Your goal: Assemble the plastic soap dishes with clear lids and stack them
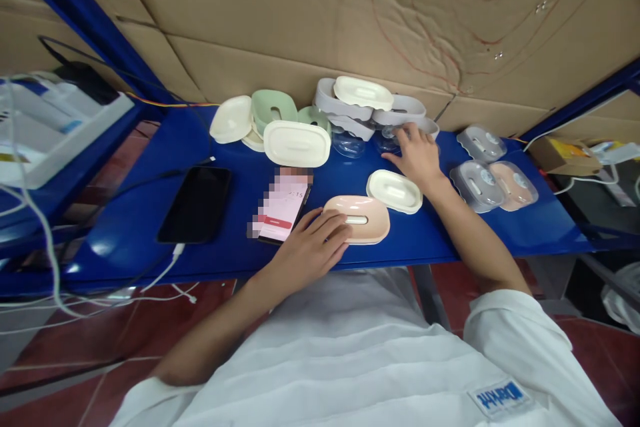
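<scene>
My left hand (316, 243) lies over the left side of a pink soap dish (373, 230), its fingers stretched out on the rim. A slot with a pale strip shows in the middle of that dish. Farther back, my right hand (416, 155) has thumb and fingers apart at a clear plastic cover (385, 141); whether it touches the cover I cannot tell. Just below this hand sits a cream oval tray (395, 191). Grey soap dishes (345, 103) are stacked behind, with another cream tray (364, 92) on top and a second clear cover (349, 145) below.
Green soap dishes (274, 110) and a cream tray (297, 143) stand at the back left. A lit phone (285, 203) and a dark phone (196, 203) lie left of my hand. Covered grey (477, 185) and pink (514, 185) dishes sit at right. Cables (165, 273) hang along the front edge.
</scene>
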{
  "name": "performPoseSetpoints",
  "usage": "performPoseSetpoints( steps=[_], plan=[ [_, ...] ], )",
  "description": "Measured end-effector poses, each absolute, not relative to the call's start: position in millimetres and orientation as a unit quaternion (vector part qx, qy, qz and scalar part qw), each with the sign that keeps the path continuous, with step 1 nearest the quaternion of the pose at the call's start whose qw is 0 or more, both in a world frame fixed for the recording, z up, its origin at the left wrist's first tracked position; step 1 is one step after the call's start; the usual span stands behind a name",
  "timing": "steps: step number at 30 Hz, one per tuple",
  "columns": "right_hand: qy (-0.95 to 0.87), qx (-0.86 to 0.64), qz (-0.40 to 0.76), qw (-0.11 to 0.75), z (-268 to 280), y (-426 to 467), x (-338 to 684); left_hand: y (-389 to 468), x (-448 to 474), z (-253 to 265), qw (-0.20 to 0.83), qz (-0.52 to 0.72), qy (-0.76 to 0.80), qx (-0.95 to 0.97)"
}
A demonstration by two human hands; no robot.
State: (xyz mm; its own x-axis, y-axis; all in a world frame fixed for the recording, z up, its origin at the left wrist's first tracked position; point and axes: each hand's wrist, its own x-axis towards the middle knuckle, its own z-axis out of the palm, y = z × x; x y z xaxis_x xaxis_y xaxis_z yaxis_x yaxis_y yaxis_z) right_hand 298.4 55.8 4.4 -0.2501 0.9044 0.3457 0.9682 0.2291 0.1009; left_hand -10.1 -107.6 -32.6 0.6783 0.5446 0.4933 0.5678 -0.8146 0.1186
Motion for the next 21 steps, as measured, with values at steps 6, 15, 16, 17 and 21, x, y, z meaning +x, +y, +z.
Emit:
performPoseSetpoints(
  steps=[6, 15, 16, 17, 21],
  plan=[
    [-0.800, -0.527, -0.044, 0.283, 39.4, 34.0, 333.8, -108.4, -10.0, -32.7, 0.026, -0.259, -0.305, -0.916],
    [-0.799, -0.520, 0.048, 0.299, -2.9, -82.7, 381.7, -106.7, -9.3, -34.3, 0.020, -0.279, -0.305, -0.910],
    [-0.793, -0.529, 0.057, 0.298, -11.6, -87.0, 381.7, -106.7, -9.3, -34.2, 0.017, -0.281, -0.306, -0.909],
    [-0.789, -0.537, 0.066, 0.292, -19.0, -88.8, 380.0, -106.7, -9.3, -34.2, 0.013, -0.284, -0.305, -0.909],
    [-0.769, -0.578, 0.067, 0.265, -30.5, -81.7, 361.9, -107.6, -9.9, -33.3, -0.007, -0.297, -0.291, -0.910]
  ],
)
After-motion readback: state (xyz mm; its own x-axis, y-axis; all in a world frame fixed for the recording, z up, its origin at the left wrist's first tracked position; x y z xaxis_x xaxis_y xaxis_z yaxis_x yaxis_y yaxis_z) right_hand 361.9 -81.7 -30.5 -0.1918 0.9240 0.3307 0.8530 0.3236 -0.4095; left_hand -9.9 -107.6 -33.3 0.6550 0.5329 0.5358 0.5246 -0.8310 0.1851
